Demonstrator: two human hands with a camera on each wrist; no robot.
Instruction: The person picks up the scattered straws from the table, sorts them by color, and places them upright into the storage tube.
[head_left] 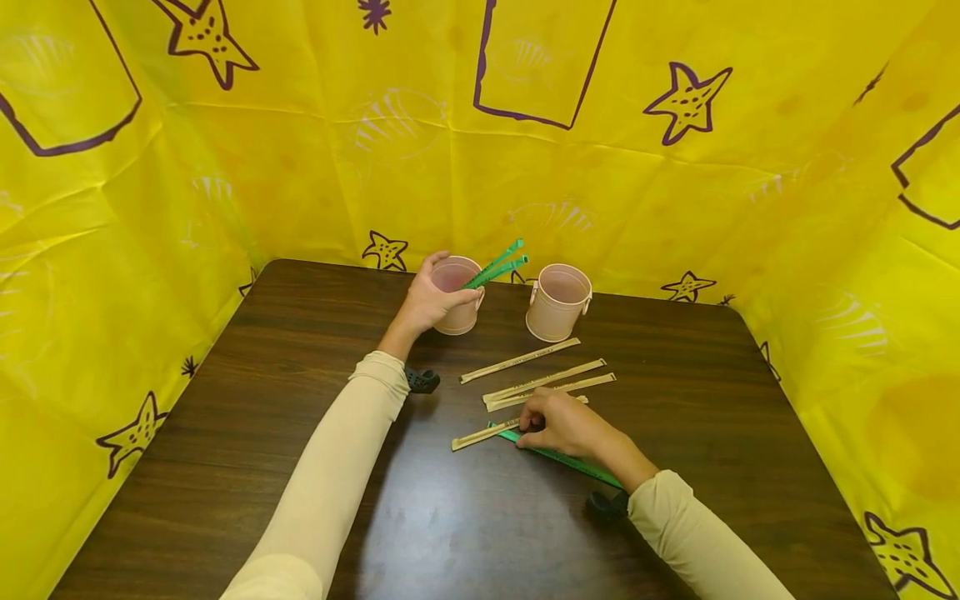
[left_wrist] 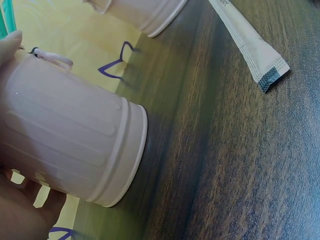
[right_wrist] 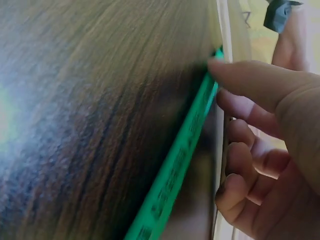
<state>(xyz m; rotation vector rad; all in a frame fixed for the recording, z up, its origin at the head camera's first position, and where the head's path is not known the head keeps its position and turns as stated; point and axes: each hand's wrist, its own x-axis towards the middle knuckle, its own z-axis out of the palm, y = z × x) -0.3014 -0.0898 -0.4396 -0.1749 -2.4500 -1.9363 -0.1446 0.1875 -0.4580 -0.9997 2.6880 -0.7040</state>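
Observation:
At the back of the table my left hand grips a pale pink bucket, fingers on its far side and thumb by the rim. Several slim green stick packets lean out of this bucket toward the right. The bucket's ribbed wall fills much of the left wrist view. Lower on the table, my right hand pinches another green stick packet near one end, between thumb and index finger. Dark print runs along this packet in the right wrist view. The other right fingers are curled beside tan packets.
A second pink bucket with side handles stands to the right of the held one. Several tan paper stick packets lie between the buckets and my right hand. Yellow patterned cloth walls the dark wooden table at back and sides.

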